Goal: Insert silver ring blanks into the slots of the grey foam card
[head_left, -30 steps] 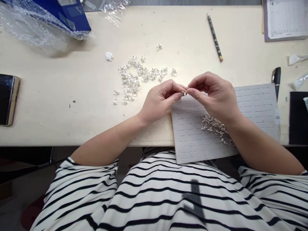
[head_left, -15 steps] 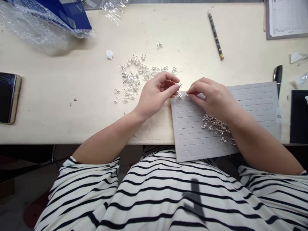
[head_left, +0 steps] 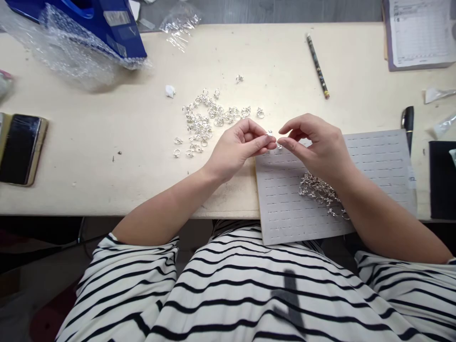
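Left grip point(head_left: 237, 149) clenches a small silver ring point(head_left: 270, 134) between thumb and forefinger, held in the air over a corner of the pad. Right grip point(head_left: 317, 147) curls just beside it; whether it holds anything cannot be told. Half a second earlier the two hands stood further apart. Below them lies a grey slotted foam pad point(head_left: 374, 156) bearing a heap of silver rings point(head_left: 317, 187). More loose silver rings point(head_left: 203, 121) scatter across the cream tabletop point(head_left: 107, 118). Beyond sit a blue package in clear bubble wrap point(head_left: 117, 28) and a printed form point(head_left: 420, 33), its writing too small to read.
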{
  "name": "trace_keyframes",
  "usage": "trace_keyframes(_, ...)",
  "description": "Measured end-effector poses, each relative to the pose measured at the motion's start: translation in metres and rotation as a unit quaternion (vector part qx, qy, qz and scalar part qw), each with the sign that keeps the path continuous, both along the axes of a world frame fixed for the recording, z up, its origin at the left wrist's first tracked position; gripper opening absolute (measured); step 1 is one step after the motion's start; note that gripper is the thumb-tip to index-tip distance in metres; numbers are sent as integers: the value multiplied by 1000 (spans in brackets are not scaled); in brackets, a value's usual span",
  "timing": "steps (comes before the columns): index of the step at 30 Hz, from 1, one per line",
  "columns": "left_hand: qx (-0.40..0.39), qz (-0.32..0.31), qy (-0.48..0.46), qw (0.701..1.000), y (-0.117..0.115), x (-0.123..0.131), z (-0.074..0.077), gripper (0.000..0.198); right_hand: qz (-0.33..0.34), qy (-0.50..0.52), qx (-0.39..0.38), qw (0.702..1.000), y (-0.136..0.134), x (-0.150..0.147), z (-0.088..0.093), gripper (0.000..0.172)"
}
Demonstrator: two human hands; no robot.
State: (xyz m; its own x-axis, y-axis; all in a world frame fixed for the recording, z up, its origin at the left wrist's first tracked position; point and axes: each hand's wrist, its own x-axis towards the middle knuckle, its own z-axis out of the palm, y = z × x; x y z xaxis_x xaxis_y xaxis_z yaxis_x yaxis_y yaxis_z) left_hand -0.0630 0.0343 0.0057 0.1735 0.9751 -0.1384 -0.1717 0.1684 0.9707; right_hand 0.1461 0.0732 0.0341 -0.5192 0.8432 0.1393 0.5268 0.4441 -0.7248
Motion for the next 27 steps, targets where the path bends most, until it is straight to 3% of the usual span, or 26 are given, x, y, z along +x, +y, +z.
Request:
trace_keyframes(5,54,-11,51,997,-6,6,-1,17,24,15,4,1000,-4,-5,3,22)
trace_keyframes(8,115,-8,111,987,-6,4,1,10,22,1,3,1000,-4,-3,6,18)
trace_keyframes(13,202,-3,337,920,-4,-6,4,15,0,-88,-38,995,3,11,11,16)
trace_keyframes(16,187,-29,442,877,-2,-8,0,26,-6,-156,-43,987,7,18,8,14)
trace_keyframes(18,161,-48,476,863,-1,-7,-2,36,-12,-180,-30,983,9,21,5,11)
trace_keyframes(27,138,-75,485,860,1,-8,-2,26,-4,-224,-39,974,10,18,1,5)
